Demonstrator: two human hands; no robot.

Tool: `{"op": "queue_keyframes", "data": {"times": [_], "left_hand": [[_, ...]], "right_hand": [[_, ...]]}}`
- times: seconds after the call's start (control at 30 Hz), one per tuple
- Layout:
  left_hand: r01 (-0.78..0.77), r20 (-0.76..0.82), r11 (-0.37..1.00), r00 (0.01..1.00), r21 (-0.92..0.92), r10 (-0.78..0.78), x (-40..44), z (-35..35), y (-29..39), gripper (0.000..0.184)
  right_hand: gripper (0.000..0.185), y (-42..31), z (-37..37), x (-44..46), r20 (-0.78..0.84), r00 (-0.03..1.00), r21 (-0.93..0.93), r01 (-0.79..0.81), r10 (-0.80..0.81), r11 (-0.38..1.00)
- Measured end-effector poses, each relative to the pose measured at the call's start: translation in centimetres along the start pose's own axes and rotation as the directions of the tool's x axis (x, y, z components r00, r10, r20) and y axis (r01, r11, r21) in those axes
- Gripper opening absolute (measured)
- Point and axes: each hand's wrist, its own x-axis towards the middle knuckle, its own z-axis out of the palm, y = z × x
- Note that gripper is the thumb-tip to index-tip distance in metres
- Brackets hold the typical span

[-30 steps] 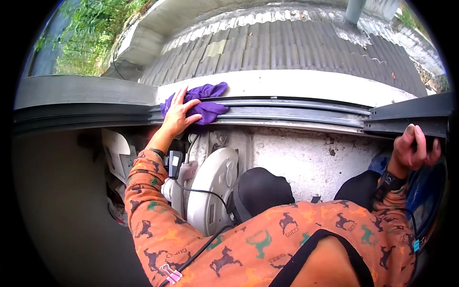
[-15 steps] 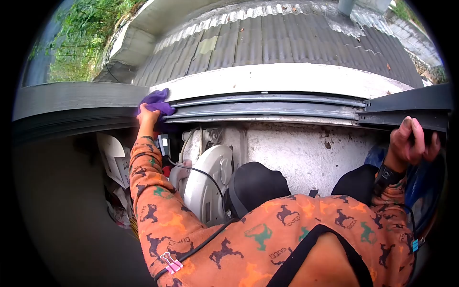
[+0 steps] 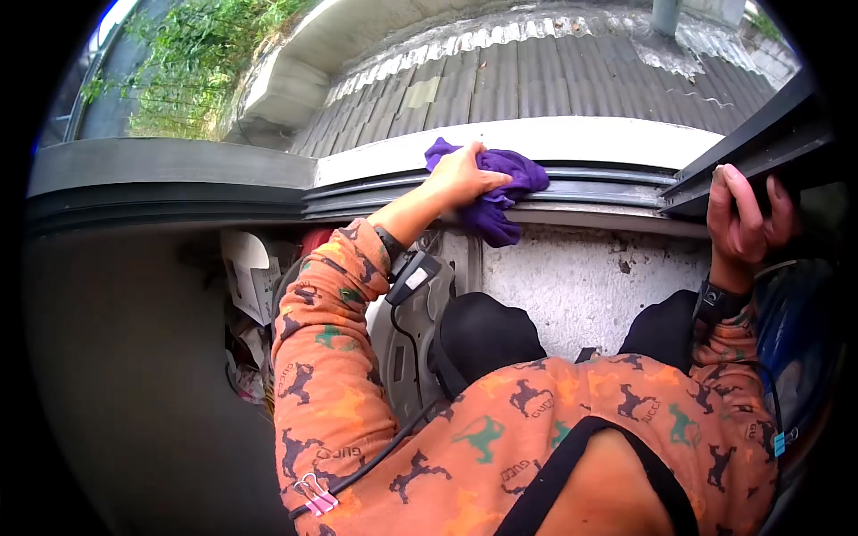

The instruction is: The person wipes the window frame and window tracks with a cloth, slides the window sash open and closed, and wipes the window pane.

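Note:
My left hand (image 3: pixel 466 176) is closed over a bunched purple cloth (image 3: pixel 511 170), pressing it against the metal sliding-window track (image 3: pixel 590 190). Part of the cloth hangs over the track's near side. My right hand (image 3: pixel 749 219) is raised beside the dark window sash (image 3: pixel 746 152) at the right. Its fingers are loosely bent and partly apart, and nothing shows in them. Whether its fingertips touch the sash cannot be made out.
Beyond the white sill (image 3: pixel 608 134) lies a corrugated roof (image 3: pixel 500 85). Below the track are a speckled pale surface (image 3: pixel 581 286), a white box (image 3: pixel 250 277) and a pale appliance (image 3: pixel 389 348). A blue object (image 3: pixel 786 313) stands at the right.
My left hand has moved right along the track with the purple cloth, from its left end to near the middle. My right hand is slightly higher, and the view has shifted.

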Motion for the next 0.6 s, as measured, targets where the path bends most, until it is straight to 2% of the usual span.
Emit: {"op": "queue_keyframes", "data": {"times": [0.03,0.1,0.13,0.17,0.2,0.23,0.27,0.3,0.33,0.37,0.4,0.47,0.5,0.53,0.57,0.6], "left_hand": [[-0.067,0.088,0.952,0.991,-0.297,0.098,0.2,-0.8,2.1,0.058],[-0.111,-0.020,0.857,0.993,-0.503,0.116,0.1,-4.3,4.1,0.049],[-0.187,-0.087,0.768,0.982,-0.613,0.169,1.0,-6.5,2.5,0.047],[-0.193,-0.159,0.761,0.980,-0.619,0.119,0.5,-9.1,1.5,0.047],[-0.276,-0.341,0.852,0.932,-0.444,0.124,0.6,-11.1,-1.3,0.047],[-0.238,-0.465,0.956,0.875,-0.173,0.134,-0.1,-13.1,-3.9,0.049],[-0.048,-0.562,0.992,0.820,0.120,0.107,-1.6,-14.4,-6.0,0.053],[0.159,-0.552,0.966,0.833,0.206,-0.019,-3.6,-15.0,-6.4,0.057],[0.376,-0.556,0.878,0.815,0.295,-0.162,-4.7,-14.8,-7.7,0.058],[0.536,-0.514,0.754,0.800,0.381,-0.309,-5.3,-14.0,-9.2,0.056],[0.598,-0.456,0.671,0.791,0.438,-0.406,-5.5,-12.9,-12.5,0.055],[0.656,-0.328,0.603,0.752,0.454,-0.571,-5.6,-9.4,-17.9,0.058],[0.633,-0.241,0.599,0.759,0.491,-0.604,-5.7,-7.4,-19.1,0.055],[0.587,-0.201,0.645,0.796,0.490,-0.571,-5.5,-5.1,-19.0,0.053],[0.639,-0.234,0.593,0.752,0.490,-0.617,-4.6,-3.7,-17.8,0.054],[0.594,-0.210,0.635,0.790,0.493,-0.575,-4.2,-3.6,-17.2,0.051]], "right_hand": [[0.020,0.1,0.2,-0.1,-0.015,1.000,0.005,0.001,-0.001,1.000],[0.022,0.1,-0.1,-0.6,0.019,1.000,0.050,0.001,-0.002,0.999],[0.022,0.3,-0.3,-0.7,0.029,1.000,0.046,0.008,-0.009,0.999],[0.022,0.4,-0.2,-0.7,0.038,0.999,0.068,0.024,-0.026,0.997],[0.021,0.5,-0.1,-0.8,0.042,0.998,0.092,0.035,-0.039,0.995],[0.021,0.5,0.0,-1.0,0.038,0.999,0.099,0.033,-0.037,0.995],[0.021,0.5,0.0,-1.1,0.034,0.999,0.106,0.030,-0.034,0.994],[0.020,0.4,0.1,-1.2,0.012,0.999,0.089,0.029,-0.030,0.996],[0.019,0.3,0.1,-1.2,-0.009,1.000,0.073,0.029,-0.029,0.997],[0.019,0.3,0.1,-1.1,-0.008,1.000,0.077,0.029,-0.029,0.997],[0.021,0.2,-0.1,-0.9,0.001,1.000,0.072,0.030,-0.030,0.997],[0.022,0.1,-0.1,-1.0,0.020,1.000,0.072,0.023,-0.025,0.997],[0.023,0.1,0.0,-1.0,0.011,1.000,0.062,0.023,-0.023,0.998],[0.023,0.1,0.0,-0.9,0.001,1.000,0.048,0.025,-0.025,0.999],[0.024,0.1,0.0,-0.8,0.003,1.000,0.030,0.029,-0.029,0.999],[0.024,0.2,0.0,-0.8,0.006,0.999,0.025,0.036,-0.036,0.999]]}}
